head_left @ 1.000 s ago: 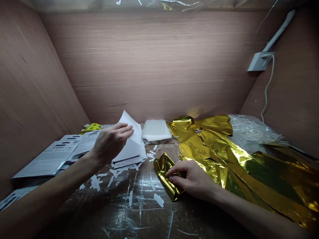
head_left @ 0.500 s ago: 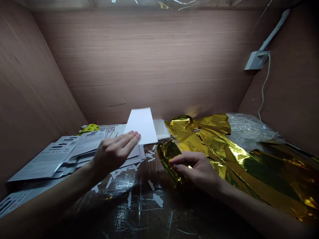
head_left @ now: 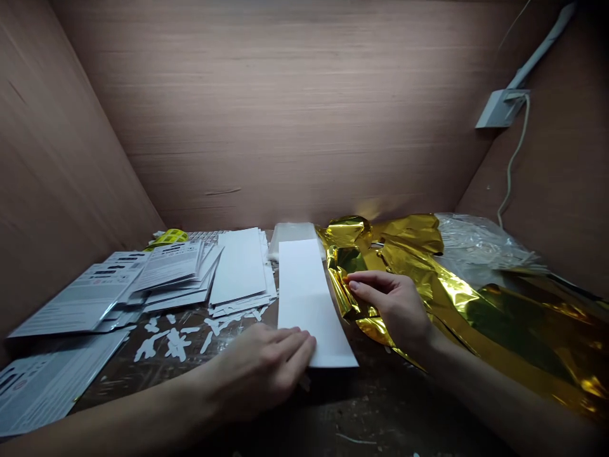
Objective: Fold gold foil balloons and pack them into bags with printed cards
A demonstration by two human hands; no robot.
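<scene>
A long white card (head_left: pixel 304 292) lies in front of me at the middle, its near edge toward me. My left hand (head_left: pixel 280 358) grips its lower left side, fingers together on top and the thumb hidden. To the right, my right hand (head_left: pixel 392 298) has thumb and forefinger pinched at a folded piece of gold foil (head_left: pixel 340 279). A small orange bit (head_left: pixel 347 279) shows at those fingertips; its kind is unclear. Beyond my right hand spreads a large crumpled gold foil sheet (head_left: pixel 457 298).
A stack of white cards (head_left: pixel 240 263) stands left of centre, near printed card packets (head_left: pixel 76 298). White paper scraps (head_left: pixel 176 343) litter the dark tabletop (head_left: pixel 380 406). Clear plastic bags (head_left: pixel 480 244) lie at the back right, below a wall socket (head_left: pixel 503 108) with a hanging cable.
My left hand has drawn the white card off the stack, toward me and to the right. My right hand has moved slightly right and away with the folded gold foil.
</scene>
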